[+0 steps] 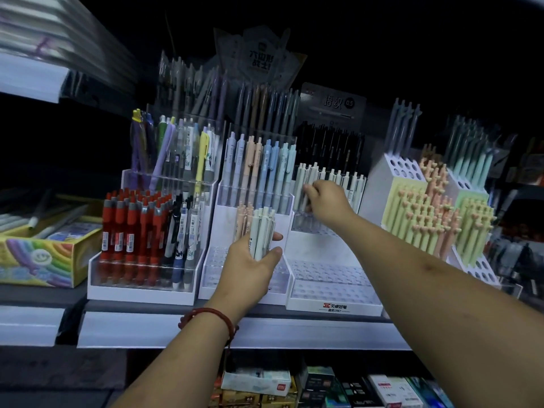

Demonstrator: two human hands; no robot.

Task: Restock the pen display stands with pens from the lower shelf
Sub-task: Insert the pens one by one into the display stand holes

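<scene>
My left hand (253, 262) grips a bundle of pale green-white pens (262, 229) upright in front of the middle display stand (250, 285). My right hand (326, 203) reaches further back and pinches one pale pen (306, 184) at the row of like pens in the right-hand white stand (332, 301). That stand's front tiers show bare holes. The middle stand carries pastel blue and peach pens (259, 166) on its upper tier.
A stand with red pens (134, 228) sits to the left, next to a rainbow-printed box (41, 257). Blocks of heart-topped pens (426, 219) stand on the right. Boxes of stock (323, 384) lie on the lower shelf under the shelf edge (206, 331).
</scene>
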